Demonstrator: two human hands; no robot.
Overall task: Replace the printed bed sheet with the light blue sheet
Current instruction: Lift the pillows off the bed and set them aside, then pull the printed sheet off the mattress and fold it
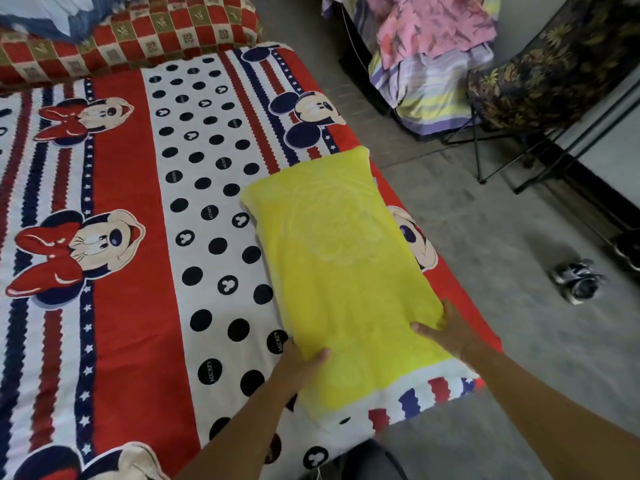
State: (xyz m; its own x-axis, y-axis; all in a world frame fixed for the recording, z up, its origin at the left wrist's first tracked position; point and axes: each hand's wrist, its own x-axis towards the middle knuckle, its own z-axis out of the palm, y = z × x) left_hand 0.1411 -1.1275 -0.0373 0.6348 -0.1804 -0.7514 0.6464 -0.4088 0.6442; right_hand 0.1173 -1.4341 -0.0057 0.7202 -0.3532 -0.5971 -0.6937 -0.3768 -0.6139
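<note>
Both hands grip the near end of the yellow pillow [339, 265]. The left hand [301, 362] has its thumb on top and its fingers tucked under the corner, and the right hand [446, 332] pinches the opposite corner the same way.

The main risk is that the pillow, held only at one short end, sags away from the hands and drags across the printed bed sheet [138, 202], bunching it up. It could also swing to the right of the right hand, past the mattress edge, and fall onto the grey floor [485, 254]. A loose pinch on soft fabric could slip.

The pillow is a plump oblong in a fuzzy, towel-like cover with a faint embossed motif. The sheet beneath and to the left of the hands is thin, smooth cotton printed with red bands, black dots and cartoon mice, and it lies flat across the bed. Far beyond the left hand, a blue-and-white cloth [45, 15] rests on a red checked cushion [138, 39]. Whether that cloth is the light blue sheet I cannot tell.
</note>
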